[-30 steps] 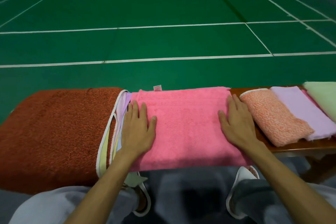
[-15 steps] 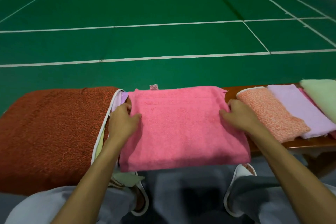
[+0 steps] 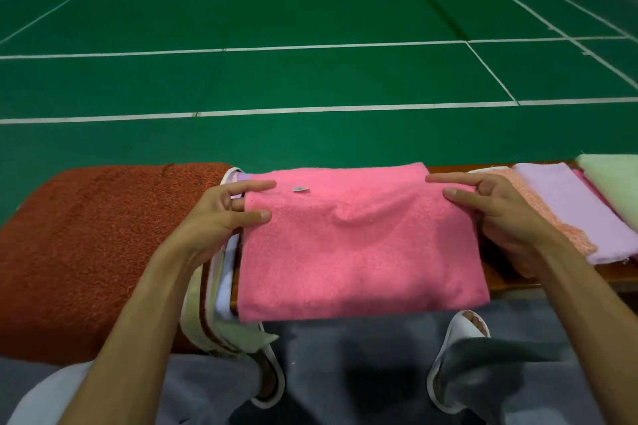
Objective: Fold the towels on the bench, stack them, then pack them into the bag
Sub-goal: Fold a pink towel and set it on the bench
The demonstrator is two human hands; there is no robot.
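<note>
The pink towel (image 3: 359,245), folded to a broad rectangle, sits over the middle of the desk (image 3: 448,170), its near edge hanging past the front. The left hand (image 3: 221,214) has its grip clamped on the towel's left edge, thumb and forefinger on top and the other fingers curled under. The right hand (image 3: 497,210) pinches the right edge the same way. The cloth sags a little between them; it may be lifted slightly, though that is hard to tell. Just left lies a rust bag (image 3: 96,252), its mouth showing folded layers. To the right lie a lilac towel (image 3: 569,203) and a green towel (image 3: 614,186).
</note>
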